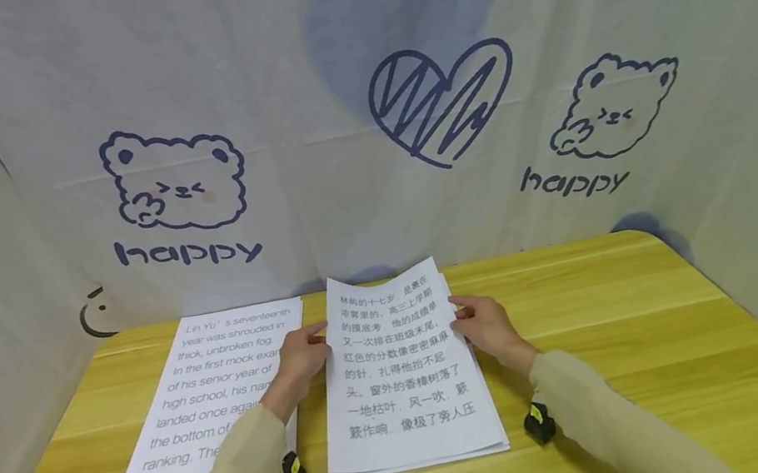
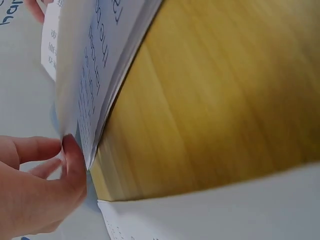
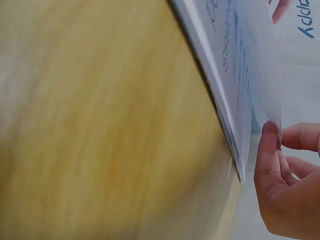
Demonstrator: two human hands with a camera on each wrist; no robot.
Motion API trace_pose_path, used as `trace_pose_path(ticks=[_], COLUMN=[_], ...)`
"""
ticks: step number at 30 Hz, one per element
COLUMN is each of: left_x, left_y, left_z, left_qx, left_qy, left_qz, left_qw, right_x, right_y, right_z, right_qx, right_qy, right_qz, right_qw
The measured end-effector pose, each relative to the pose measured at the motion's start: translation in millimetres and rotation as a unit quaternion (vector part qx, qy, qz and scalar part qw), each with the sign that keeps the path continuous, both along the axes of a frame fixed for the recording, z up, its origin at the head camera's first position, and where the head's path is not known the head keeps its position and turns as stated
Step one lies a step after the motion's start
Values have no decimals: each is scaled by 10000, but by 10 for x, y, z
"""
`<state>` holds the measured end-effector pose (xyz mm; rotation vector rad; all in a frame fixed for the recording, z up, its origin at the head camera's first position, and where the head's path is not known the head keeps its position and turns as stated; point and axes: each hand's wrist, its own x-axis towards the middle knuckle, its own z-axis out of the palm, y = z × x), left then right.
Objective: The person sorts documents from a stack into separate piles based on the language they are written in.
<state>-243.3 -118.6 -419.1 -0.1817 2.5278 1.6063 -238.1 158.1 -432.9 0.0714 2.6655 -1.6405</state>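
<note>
A sheet of paper (image 1: 395,369) printed with Chinese text is raised at its far end above a stack of printed sheets (image 2: 107,65). My left hand (image 1: 303,357) pinches its left edge between thumb and finger, plain in the left wrist view. On the opposite edge my right hand (image 1: 486,327) pinches the same sheet, as the right wrist view shows. The sheet's far corners curl up, while its near end lies low over the stack. English print shows on the sheet beneath; most of that page is hidden in the head view.
Left of the stack lies a sheet with English text (image 1: 215,384), partly covered by my left forearm. Both rest on a yellow wood-grain table (image 1: 674,354). Behind it hangs a white cloth (image 1: 311,155) with bear and heart drawings. A black device sits at each wrist.
</note>
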Motion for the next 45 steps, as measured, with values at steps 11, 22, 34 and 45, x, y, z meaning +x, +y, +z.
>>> trace_pose_path(ticks=[11,22,34,45], left_x=[63,142,53,4], left_y=[-139,-138,48,436], left_z=[83,196,155,17], left_qx=[1082,1812,1839,1774], left_qy=[-193,-304,-12,-238], left_qz=[136,184,155,283], left_qw=[9938,9828,9828,9834], right_x=[16,68,23,-73], right_y=[48,232,399,787], right_z=[96,274,290,207], right_qx=[-732,-1390,-1285,-679], right_qy=[-113,-202,-190,-343], right_qz=[-119,47,200,151], right_qw=[9972,9901,9913,9970])
